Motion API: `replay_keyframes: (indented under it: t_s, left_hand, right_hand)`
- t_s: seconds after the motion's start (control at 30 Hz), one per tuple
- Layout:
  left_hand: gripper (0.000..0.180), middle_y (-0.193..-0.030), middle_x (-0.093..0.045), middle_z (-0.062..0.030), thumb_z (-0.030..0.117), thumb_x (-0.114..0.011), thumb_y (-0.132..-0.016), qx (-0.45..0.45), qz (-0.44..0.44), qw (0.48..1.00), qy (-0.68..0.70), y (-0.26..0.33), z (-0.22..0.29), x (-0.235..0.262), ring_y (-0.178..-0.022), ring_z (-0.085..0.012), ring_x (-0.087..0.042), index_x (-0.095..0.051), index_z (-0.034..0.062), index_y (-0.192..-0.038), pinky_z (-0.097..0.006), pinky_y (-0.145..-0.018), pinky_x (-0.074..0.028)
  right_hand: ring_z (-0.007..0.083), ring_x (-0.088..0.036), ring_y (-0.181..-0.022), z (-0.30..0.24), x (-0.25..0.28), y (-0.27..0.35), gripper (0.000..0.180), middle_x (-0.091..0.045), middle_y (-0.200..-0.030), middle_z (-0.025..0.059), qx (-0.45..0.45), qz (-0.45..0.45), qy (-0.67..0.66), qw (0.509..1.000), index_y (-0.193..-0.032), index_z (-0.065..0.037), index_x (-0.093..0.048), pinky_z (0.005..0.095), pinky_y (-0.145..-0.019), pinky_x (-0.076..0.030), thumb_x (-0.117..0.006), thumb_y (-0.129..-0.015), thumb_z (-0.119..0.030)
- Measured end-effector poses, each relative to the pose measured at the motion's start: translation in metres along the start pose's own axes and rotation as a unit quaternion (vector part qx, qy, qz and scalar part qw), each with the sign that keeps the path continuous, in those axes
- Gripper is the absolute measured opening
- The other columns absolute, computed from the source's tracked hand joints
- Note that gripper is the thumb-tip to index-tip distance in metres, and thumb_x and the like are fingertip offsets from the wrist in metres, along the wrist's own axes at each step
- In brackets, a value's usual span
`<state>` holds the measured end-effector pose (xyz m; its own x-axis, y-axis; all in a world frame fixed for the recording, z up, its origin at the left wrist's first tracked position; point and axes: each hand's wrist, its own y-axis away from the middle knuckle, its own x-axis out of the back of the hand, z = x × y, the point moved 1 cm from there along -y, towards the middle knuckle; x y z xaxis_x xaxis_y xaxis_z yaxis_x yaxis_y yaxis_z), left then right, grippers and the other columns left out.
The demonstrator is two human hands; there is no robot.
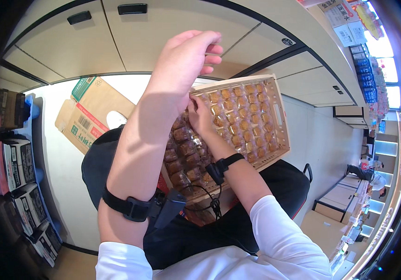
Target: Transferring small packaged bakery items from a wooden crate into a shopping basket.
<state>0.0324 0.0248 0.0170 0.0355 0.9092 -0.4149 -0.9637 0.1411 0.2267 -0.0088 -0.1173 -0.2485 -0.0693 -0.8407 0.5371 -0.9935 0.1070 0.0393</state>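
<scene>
A light wooden-coloured crate [281,108] stands in front of me, tilted toward my legs. Rows of individually wrapped small golden pastries [244,113] fill its right part, and darker brown wrapped pastries [187,161] lie on the left. My left hand [189,52] is raised over the crate's far edge, its fingers loosely bent and apart with nothing visible in them. Lower down, my right hand [201,115] reaches into the crate among the pastries. Its fingers are curled together, and my left wrist partly covers them, so what they hold is hidden.
A flattened printed cardboard box [93,105] lies on the floor to the left. Beige cabinets [163,28] close off the far side. Stacked boxes [21,163] line the left. A black cable [215,204] hangs at the crate's near edge. Another person [366,172] is far off right.
</scene>
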Motion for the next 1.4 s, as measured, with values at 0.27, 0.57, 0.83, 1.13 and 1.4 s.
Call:
replay_keyframes:
  t_s: [0.27, 0.57, 0.83, 1.13, 1.4]
  left_hand:
    - [0.023, -0.084, -0.061, -0.0036, 0.024, -0.059, -0.084, -0.001, 0.009, 1.0, 0.024, -0.002, 0.0, -0.005, -0.074, -0.0092, -0.057, -0.059, 0.0035, -0.094, -0.022, -0.064, -0.044]
    - [0.026, -0.092, -0.063, -0.0046, 0.027, -0.054, -0.088, 0.008, 0.012, 1.0, -0.015, 0.0, 0.001, -0.005, -0.082, -0.0112, -0.06, -0.058, 0.0043, -0.101, -0.023, -0.071, -0.045]
    - [0.028, -0.094, -0.063, -0.0051, 0.027, -0.054, -0.089, 0.015, 0.011, 1.0, -0.022, -0.001, -0.001, -0.005, -0.084, -0.0115, -0.061, -0.057, 0.0035, -0.104, -0.023, -0.072, -0.045]
    - [0.028, -0.093, -0.064, -0.0051, 0.028, -0.055, -0.088, 0.014, 0.007, 1.0, -0.02, -0.001, -0.002, -0.002, -0.084, -0.0115, -0.061, -0.058, 0.0041, -0.103, -0.024, -0.072, -0.044]
    - [0.027, -0.093, -0.064, -0.0048, 0.028, -0.056, -0.088, 0.02, 0.005, 0.999, -0.025, -0.002, -0.004, -0.005, -0.085, -0.0113, -0.06, -0.058, 0.0052, -0.102, -0.024, -0.073, -0.044]
  right_hand:
    - [0.0316, -0.016, -0.138, -0.02, 0.004, 0.022, 0.059, -0.024, -0.146, 0.0205, 0.098, -0.178, 0.292, 0.935, -0.135, 0.0, -0.037, 0.0379, -0.115, -0.011, -0.032, -0.094, -0.042]
    - [0.0372, -0.008, -0.139, -0.036, -0.008, 0.033, 0.068, -0.014, -0.149, 0.0212, 0.123, -0.246, 0.406, 0.871, -0.145, -0.008, -0.02, 0.0462, -0.113, -0.006, -0.033, -0.093, -0.049]
    - [0.0469, 0.008, -0.136, -0.034, -0.02, 0.044, 0.071, -0.004, -0.148, 0.0274, 0.133, -0.22, 0.371, 0.892, -0.147, -0.022, -0.016, 0.056, -0.108, 0.002, -0.032, -0.089, -0.061]
    - [0.0486, 0.007, -0.135, -0.035, -0.021, 0.045, 0.07, -0.006, -0.149, 0.0261, 0.148, -0.194, 0.37, 0.896, -0.144, -0.026, -0.025, 0.0568, -0.108, 0.0, -0.039, -0.086, -0.062]
    - [0.0492, 0.004, -0.136, -0.039, -0.018, 0.041, 0.071, -0.003, -0.149, 0.0268, 0.13, -0.235, 0.394, 0.879, -0.143, -0.034, -0.025, 0.0576, -0.108, -0.003, -0.041, -0.082, -0.067]
